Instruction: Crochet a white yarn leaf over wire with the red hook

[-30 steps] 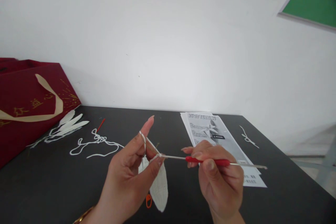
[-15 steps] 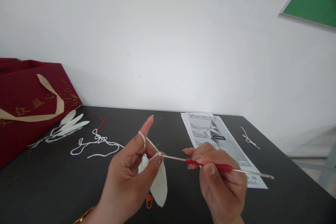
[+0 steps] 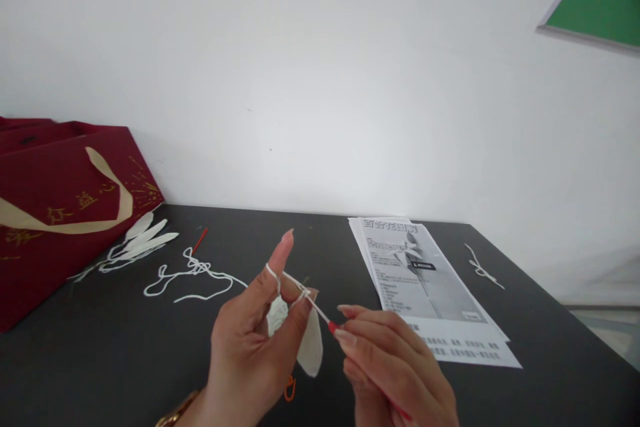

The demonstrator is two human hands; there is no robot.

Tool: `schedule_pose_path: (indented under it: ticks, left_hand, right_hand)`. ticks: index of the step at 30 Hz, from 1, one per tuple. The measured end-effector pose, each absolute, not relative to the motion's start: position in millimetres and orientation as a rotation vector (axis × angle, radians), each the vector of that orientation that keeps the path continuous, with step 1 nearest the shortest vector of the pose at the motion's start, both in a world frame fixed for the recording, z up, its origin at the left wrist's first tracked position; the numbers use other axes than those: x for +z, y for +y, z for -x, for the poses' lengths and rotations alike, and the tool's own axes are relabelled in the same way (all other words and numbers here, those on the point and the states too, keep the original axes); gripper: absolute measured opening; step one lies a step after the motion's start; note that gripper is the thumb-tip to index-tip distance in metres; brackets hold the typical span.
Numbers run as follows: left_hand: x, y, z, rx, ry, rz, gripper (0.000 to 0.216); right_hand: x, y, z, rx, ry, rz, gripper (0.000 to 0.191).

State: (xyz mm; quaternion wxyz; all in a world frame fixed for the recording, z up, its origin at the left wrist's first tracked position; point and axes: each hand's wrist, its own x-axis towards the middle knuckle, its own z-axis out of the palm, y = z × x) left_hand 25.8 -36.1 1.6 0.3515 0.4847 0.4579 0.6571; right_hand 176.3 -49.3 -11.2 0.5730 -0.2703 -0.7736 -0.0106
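Between thumb and fingers, my left hand (image 3: 257, 337) pinches the top of a white crocheted petal (image 3: 311, 347) that hangs below it. White yarn (image 3: 273, 271) loops round its raised index finger and runs to the stitches. My right hand (image 3: 395, 363) is closed round a crochet hook (image 3: 332, 327) with a red grip, mostly hidden by the fingers. The hook's thin shaft reaches up and left to the work at my left fingertips. An orange stitch marker (image 3: 290, 388) dangles under the petal.
Printed pattern sheets (image 3: 445, 293) lie at the right, with a short white yarn piece (image 3: 483, 270) beyond. Loose yarn (image 3: 200, 270) and a red needle (image 3: 200, 240) lie left of centre. Finished white petals (image 3: 145, 238) rest beside a dark red gift bag (image 3: 65, 180). A wall stands behind.
My right hand has moved left and down, tilting the hook more steeply, its rear end no longer showing. The view has shifted slightly. My left hand keeps its pinch.
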Motion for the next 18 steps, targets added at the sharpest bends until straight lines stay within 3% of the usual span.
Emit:
schedule_pose_path:
  ticks: [9, 15, 18]
  left_hand:
    - [6.5, -36.4, -32.1, 1.745, 1.103, -1.057, 0.07]
    - [8.6, -31.4, -27.7, 1.627, 0.923, -0.858, 0.08]
    - [11.8, -28.5, -25.2, 1.554, 0.846, -0.723, 0.085]
  right_hand:
    - [-10.2, -47.3, -179.1, -0.046, -1.939, 0.568, 0.056]
    - [-2.1, -37.7, -174.0, 0.235, -1.751, 0.575, 0.046]
    - [-6.1, -35.4, -176.6, 0.156, -1.849, 0.529, 0.047]
